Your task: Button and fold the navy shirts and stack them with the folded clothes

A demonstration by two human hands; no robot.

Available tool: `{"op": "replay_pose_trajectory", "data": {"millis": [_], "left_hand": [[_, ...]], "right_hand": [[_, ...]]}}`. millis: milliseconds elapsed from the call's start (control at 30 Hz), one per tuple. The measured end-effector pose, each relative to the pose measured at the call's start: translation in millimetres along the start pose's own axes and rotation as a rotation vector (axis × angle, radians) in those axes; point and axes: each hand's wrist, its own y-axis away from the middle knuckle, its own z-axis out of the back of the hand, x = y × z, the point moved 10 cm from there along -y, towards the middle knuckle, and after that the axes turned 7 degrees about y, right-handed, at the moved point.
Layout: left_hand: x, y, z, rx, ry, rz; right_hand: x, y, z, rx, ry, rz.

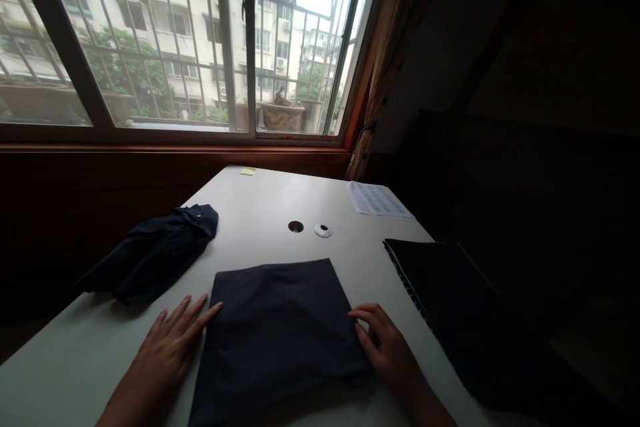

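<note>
A folded dark navy cloth (280, 327) lies flat on the white table (260, 213) in front of me, with slight creases across it. My left hand (173, 340) rests at its left edge, fingers spread, the index fingertip touching the cloth and the others on the table. At the opposite edge is my right hand (383, 340), its fingers bent and the thumb close to the index finger, pinching the cloth's side. The lower part of the cloth runs down into shadow.
A crumpled dark garment with a button (165, 250) lies on the left. Dark fabric (450, 307) drapes over the right side. Printed papers (380, 200), a yellow note (247, 172), a cable hole (296, 227) and its round cover (323, 231) are farther back, before a barred window.
</note>
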Motion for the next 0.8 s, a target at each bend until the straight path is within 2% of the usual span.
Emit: {"op": "replay_pose_trajectory", "data": {"millis": [167, 367, 533, 667, 800], "left_hand": [[3, -1, -3.3, -0.005, 0.01, 0.0], [11, 1, -12.5, -0.041, 0.034, 0.004], [26, -5, 2.4, -0.115, 0.156, -0.023], [22, -35, 23.7, -0.081, 0.272, -0.041], [-2, -86, 32.5, -0.004, 0.348, -0.048]], "right_hand": [[0, 4, 2, 0.002, -0.009, -0.021], [-8, 4, 11, -0.063, 0.045, -0.092], [-25, 10, 8, -0.074, 0.008, -0.205], [-38, 20, 0, -0.048, -0.077, -0.359], [-41, 26, -7, 0.003, -0.071, -0.455]]}}
